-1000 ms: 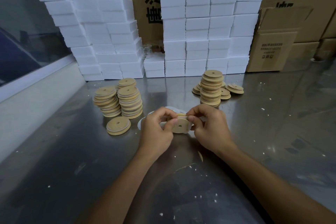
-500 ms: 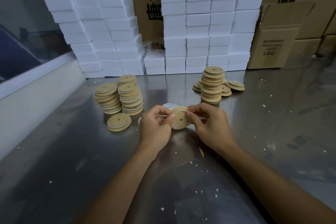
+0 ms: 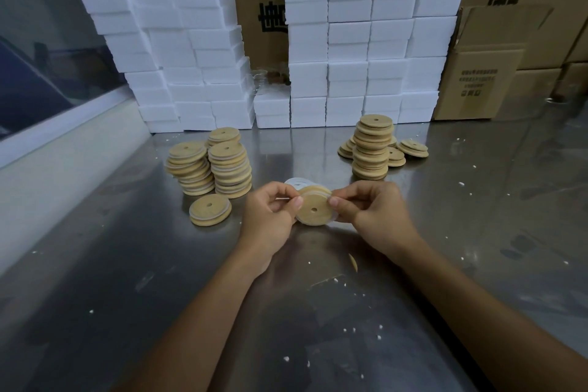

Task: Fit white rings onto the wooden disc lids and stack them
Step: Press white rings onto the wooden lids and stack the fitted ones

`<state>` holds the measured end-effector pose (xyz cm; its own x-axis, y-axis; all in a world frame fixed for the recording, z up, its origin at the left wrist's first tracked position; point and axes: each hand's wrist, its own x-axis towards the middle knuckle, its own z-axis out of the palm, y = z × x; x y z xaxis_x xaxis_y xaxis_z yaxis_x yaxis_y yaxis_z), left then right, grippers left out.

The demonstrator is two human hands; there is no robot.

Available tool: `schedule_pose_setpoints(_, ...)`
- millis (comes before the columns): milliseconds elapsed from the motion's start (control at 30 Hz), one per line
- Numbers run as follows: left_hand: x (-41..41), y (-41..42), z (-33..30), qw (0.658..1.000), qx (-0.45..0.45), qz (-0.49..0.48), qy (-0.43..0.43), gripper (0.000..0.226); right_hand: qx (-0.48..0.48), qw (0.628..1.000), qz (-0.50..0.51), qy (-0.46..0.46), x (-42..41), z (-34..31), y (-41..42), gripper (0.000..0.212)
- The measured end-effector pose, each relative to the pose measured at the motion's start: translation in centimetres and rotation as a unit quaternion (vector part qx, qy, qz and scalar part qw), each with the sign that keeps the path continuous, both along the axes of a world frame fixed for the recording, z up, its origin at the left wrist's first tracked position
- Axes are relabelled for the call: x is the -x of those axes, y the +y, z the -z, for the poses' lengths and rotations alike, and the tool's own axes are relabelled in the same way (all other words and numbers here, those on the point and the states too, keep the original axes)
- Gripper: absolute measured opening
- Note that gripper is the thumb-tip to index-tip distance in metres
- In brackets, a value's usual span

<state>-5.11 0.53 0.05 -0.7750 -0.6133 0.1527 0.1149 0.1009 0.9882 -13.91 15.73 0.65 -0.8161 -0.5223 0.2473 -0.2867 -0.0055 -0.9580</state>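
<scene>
A round wooden disc lid (image 3: 314, 207) with a small centre hole is held upright between both hands above the steel table, a white ring around its edge. My left hand (image 3: 270, 216) pinches its left rim and my right hand (image 3: 374, 213) pinches its right rim. Loose white rings (image 3: 297, 182) lie on the table just behind the lid. Left of my hands stand stacks of ringed lids (image 3: 229, 169), with one single ringed lid (image 3: 210, 209) lying in front of them. A stack of bare wooden lids (image 3: 373, 146) rises at the back right.
White foam blocks (image 3: 350, 41) are piled along the back of the steel table (image 3: 127, 280), cardboard boxes (image 3: 483, 67) at the back right. A low white wall (image 3: 47, 169) runs along the left. Small white crumbs dot the table.
The lid has turned from edge-on to face towards me, and both hands have shifted their pinch round its rim while staying in about the same spot.
</scene>
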Motion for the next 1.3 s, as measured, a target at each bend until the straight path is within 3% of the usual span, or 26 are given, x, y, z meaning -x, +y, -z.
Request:
schedule_pose_setpoints(233,-0.2,0.1,-0.4,0.999,-0.048,0.008,-0.012,0.023,0.039,0.997,-0.022,-0.057,-0.2,0.0,-0.1,0.002)
schedule_pose_setpoints(333,-0.4,0.1,-0.5,0.998,0.057,-0.015,0.008,0.021,-0.019,0.997,0.024,0.065,-0.1,0.4,0.0,0.009)
schedule_pose_setpoints(433,-0.5,0.2,-0.8,0.977,0.209,-0.029,0.03,0.022,-0.085,0.964,0.062,0.245,-0.2,0.5,0.0,0.009)
schedule_pose_setpoints(533,-0.5,0.2,-0.7,0.958,0.284,-0.012,0.032,0.023,-0.09,0.933,0.063,0.344,-0.3,0.5,-0.2,0.011)
schedule_pose_setpoints(667,-0.4,0.0,-0.4,0.955,0.295,-0.02,0.02,0.016,-0.074,0.962,0.048,0.26,-0.4,0.6,-0.3,0.006)
schedule_pose_setpoints(767,-0.3,0.1,-0.2,0.96,0.275,-0.044,0.018,0.025,-0.063,0.978,0.045,0.196,-0.3,0.8,-0.4,0.008)
schedule_pose_setpoints(967,0.1,0.1,0.2,0.998,0.053,-0.038,0.005,0.03,-0.072,0.984,0.017,0.159,-0.3,1.0,-0.5,0.025)
schedule_pose_setpoints(1067,0.3,0.5,0.1,1.0,0.002,-0.024,0.002,0.027,-0.057,0.99,0.005,0.132,-0.2,1.0,-0.6,0.03)
schedule_pose_setpoints(1167,0.3,0.7,0.3,1.0,0.01,-0.003,-0.011,0.029,-0.022,0.988,0.024,0.153,-0.1,0.8,-0.5,0.022)
schedule_pose_setpoints(1300,0.3,1.0,0.5,0.989,0.146,-0.006,-0.016,0.018,-0.008,0.986,0.03,0.163,0.1,0.5,-0.3,0.025)
